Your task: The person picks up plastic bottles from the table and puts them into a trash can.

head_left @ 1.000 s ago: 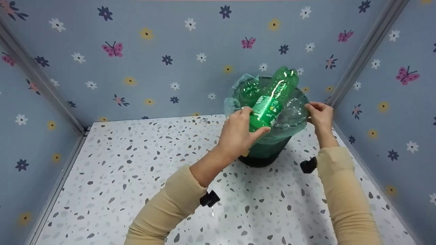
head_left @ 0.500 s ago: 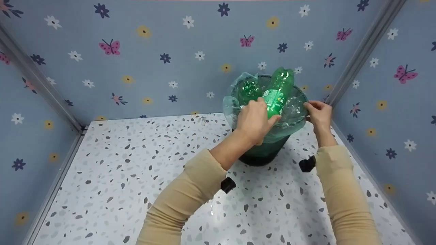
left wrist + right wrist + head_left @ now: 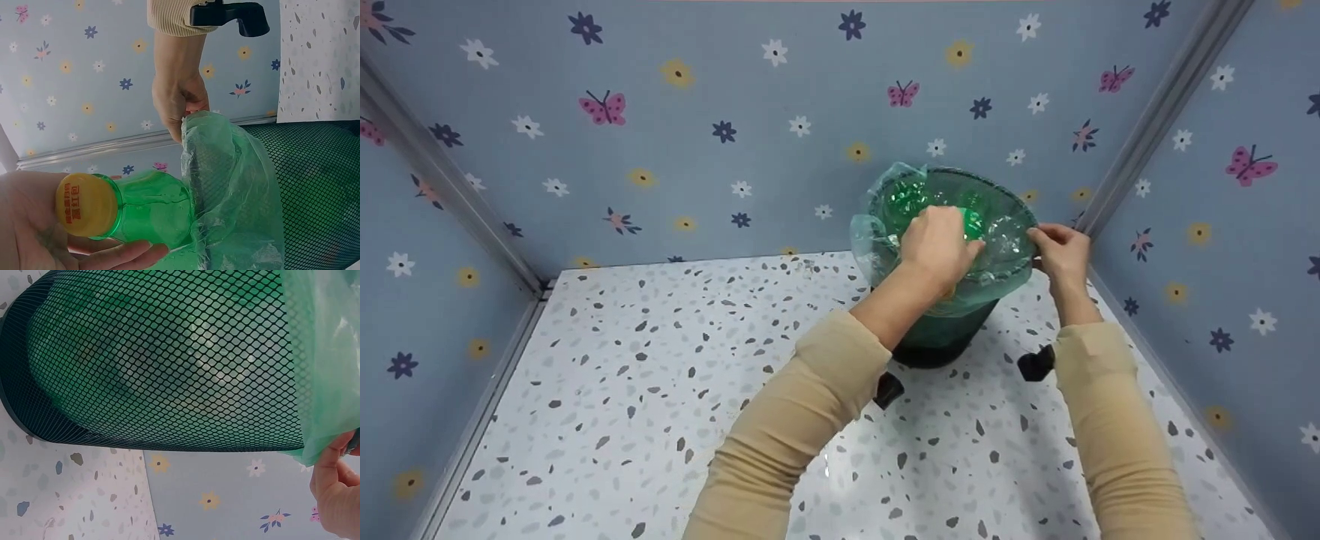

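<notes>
My left hand is over the mouth of a mesh waste bin, holding a green plastic bottle at its neck end. Its yellow cap points back toward the palm, and the bottle's far end is down inside the bin. In the head view the hand hides much of the bottle. My right hand pinches the bin's rim and the bag's edge on the right side. A thin green plastic bag lines the black mesh bin and folds out over the rim.
Another green bottle and crumpled clear plastic lie inside the bin. The bin stands tilted on a speckled white floor, close to the flowered back wall and the right wall.
The left hand has moved right and down into the bin's mouth, and the green bottle has sunk from sticking out above the rim to mostly inside. The right hand stays at the rim.
</notes>
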The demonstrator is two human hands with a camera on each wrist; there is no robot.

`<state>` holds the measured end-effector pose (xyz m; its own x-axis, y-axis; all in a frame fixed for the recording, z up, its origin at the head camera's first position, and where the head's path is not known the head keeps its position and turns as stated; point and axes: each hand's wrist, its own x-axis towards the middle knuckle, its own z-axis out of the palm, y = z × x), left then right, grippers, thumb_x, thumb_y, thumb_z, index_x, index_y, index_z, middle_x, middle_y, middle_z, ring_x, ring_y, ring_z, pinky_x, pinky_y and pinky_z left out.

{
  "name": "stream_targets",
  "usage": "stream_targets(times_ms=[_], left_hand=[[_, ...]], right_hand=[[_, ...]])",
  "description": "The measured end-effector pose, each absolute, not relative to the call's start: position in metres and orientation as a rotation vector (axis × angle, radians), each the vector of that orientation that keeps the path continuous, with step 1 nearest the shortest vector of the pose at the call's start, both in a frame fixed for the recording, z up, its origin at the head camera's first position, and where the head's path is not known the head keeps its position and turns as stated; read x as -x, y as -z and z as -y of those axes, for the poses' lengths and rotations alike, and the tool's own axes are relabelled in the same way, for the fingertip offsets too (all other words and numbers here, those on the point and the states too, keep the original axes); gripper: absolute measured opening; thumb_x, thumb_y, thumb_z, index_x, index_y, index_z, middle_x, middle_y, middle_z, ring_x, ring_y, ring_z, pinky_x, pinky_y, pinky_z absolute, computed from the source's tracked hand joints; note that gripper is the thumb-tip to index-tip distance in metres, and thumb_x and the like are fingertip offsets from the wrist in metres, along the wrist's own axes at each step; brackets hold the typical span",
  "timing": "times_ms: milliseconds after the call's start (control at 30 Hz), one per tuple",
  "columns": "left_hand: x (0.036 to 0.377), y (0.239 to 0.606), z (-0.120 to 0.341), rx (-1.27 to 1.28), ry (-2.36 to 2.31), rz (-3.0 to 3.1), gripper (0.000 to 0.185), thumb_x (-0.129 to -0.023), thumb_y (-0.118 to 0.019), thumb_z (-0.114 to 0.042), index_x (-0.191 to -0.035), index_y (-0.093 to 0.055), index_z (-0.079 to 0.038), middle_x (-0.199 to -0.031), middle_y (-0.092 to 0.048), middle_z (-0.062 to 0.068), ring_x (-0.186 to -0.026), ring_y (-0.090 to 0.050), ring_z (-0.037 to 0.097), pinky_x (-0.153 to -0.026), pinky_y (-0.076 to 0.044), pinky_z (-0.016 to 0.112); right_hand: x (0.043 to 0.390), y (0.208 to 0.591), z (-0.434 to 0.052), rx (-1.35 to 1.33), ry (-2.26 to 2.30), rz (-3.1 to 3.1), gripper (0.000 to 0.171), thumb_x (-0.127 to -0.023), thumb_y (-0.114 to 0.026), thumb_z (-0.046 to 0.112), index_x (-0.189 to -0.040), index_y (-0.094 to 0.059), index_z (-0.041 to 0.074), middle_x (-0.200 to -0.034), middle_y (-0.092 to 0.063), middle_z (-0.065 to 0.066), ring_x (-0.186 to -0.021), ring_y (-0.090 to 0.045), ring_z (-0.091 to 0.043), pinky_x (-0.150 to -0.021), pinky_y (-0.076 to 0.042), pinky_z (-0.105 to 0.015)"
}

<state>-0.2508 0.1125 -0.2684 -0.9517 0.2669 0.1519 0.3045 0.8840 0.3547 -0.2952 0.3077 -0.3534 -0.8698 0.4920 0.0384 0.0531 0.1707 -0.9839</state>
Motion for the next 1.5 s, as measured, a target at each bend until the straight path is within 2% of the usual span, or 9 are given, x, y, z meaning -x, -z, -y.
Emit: stream_targets(times_ms=[133, 233, 433, 567, 700, 1000, 1200, 1500], left_hand=[[0.253, 0.267, -0.110, 0.455, 0.667, 2.930, 0.046, -0.083, -0.056, -0.043, -0.111, -0.058, -0.006, -0.105, -0.056, 0.008, -0.083, -0.060, 0.016, -0.063, -0.050, 0.024], [0.253, 0.267, -0.106, 0.480, 0.737, 2.887, 0.052, -0.085, -0.055, -0.041, -0.117, -0.051, -0.001, -0.110, -0.054, 0.011, -0.084, -0.059, 0.017, -0.065, -0.049, 0.022], [0.251, 0.268, -0.099, 0.538, 0.755, 2.791, 0.043, -0.086, -0.056, -0.036, -0.112, -0.055, -0.002, -0.102, -0.056, 0.007, -0.082, -0.059, 0.015, -0.064, -0.048, 0.023], [0.247, 0.270, -0.094, 0.547, 0.748, 2.747, 0.035, -0.086, -0.056, -0.034, -0.107, -0.058, -0.006, -0.096, -0.057, 0.003, -0.077, -0.059, 0.015, -0.060, -0.048, 0.025], [0.243, 0.272, -0.087, 0.558, 0.759, 2.677, 0.029, -0.085, -0.058, -0.032, -0.103, -0.060, -0.008, -0.092, -0.059, 0.001, -0.075, -0.058, 0.014, -0.059, -0.047, 0.025], [0.232, 0.280, -0.061, 0.640, 0.846, 2.460, 0.025, -0.087, -0.057, -0.021, -0.105, -0.060, -0.004, -0.103, -0.061, 0.005, -0.077, -0.061, 0.016, -0.062, -0.049, 0.024], [0.225, 0.296, -0.036, 0.640, 0.825, 2.349, 0.023, -0.085, -0.058, -0.017, -0.103, -0.061, -0.003, -0.098, -0.062, 0.007, -0.079, -0.060, 0.018, -0.062, -0.049, 0.025], [0.220, 0.322, -0.005, 0.610, 0.785, 2.297, 0.024, -0.085, -0.060, -0.019, -0.103, -0.061, -0.003, -0.096, -0.061, 0.007, -0.083, -0.059, 0.020, -0.059, -0.050, 0.029]], right_hand=[[0.296, 0.354, -0.307, 0.521, -1.746, 2.111, 0.021, -0.086, -0.055, 0.012, -0.102, -0.056, -0.001, -0.080, -0.051, -0.002, -0.060, -0.052, -0.006, -0.050, -0.047, -0.016], [0.296, 0.354, -0.308, 0.517, -1.755, 2.108, 0.021, -0.086, -0.056, 0.012, -0.102, -0.057, -0.002, -0.080, -0.051, -0.002, -0.060, -0.052, -0.007, -0.050, -0.047, -0.016], [0.296, 0.354, -0.307, 0.497, -1.775, 2.082, 0.018, -0.085, -0.056, 0.011, -0.099, -0.058, -0.001, -0.078, -0.052, -0.002, -0.059, -0.052, -0.006, -0.050, -0.047, -0.016], [0.296, 0.355, -0.306, 0.497, -1.798, 2.065, 0.015, -0.084, -0.057, 0.009, -0.096, -0.058, -0.001, -0.075, -0.052, -0.002, -0.056, -0.051, -0.006, -0.048, -0.046, -0.016], [0.297, 0.355, -0.306, 0.508, -1.789, 2.086, 0.017, -0.085, -0.056, 0.011, -0.097, -0.058, -0.001, -0.076, -0.052, -0.002, -0.058, -0.051, -0.006, -0.049, -0.047, -0.017], [0.298, 0.354, -0.307, 0.519, -1.794, 2.094, 0.024, -0.086, -0.055, 0.011, -0.104, -0.056, -0.004, -0.077, -0.052, -0.002, -0.058, -0.051, -0.006, -0.050, -0.047, -0.016], [0.299, 0.354, -0.308, 0.526, -1.768, 2.126, 0.035, -0.087, -0.054, 0.013, -0.114, -0.053, -0.008, -0.079, -0.052, -0.001, -0.061, -0.052, -0.005, -0.051, -0.047, -0.016], [0.302, 0.353, -0.307, 0.517, -1.680, 2.176, 0.037, -0.088, -0.054, 0.018, -0.115, -0.054, -0.007, -0.083, -0.051, -0.001, -0.061, -0.052, -0.005, -0.052, -0.047, -0.016]])
